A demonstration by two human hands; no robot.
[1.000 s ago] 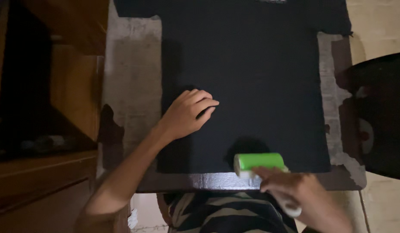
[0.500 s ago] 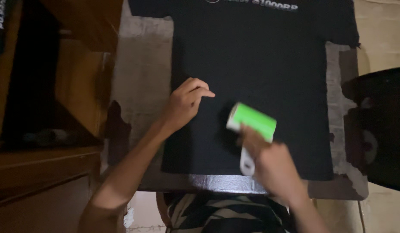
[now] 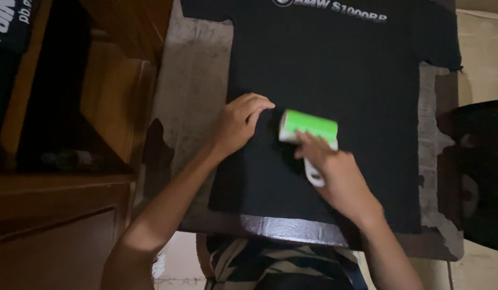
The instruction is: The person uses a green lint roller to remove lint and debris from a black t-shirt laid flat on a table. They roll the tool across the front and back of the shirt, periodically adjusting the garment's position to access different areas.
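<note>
At frame centre, the right hand (image 3: 335, 177) grips a green lint roller (image 3: 308, 127) lying on a black shirt (image 3: 362, 80). The left hand (image 3: 239, 122), fingers loosely curled, presses the shirt just left of the roller.

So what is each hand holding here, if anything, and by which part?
The right hand grips the green lint roller by its white handle, index finger reaching toward the roll. The left hand holds nothing; it rests on the black T-shirt.

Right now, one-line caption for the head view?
Right hand runs a green lint roller over a black T-shirt; left hand presses it flat.
</note>
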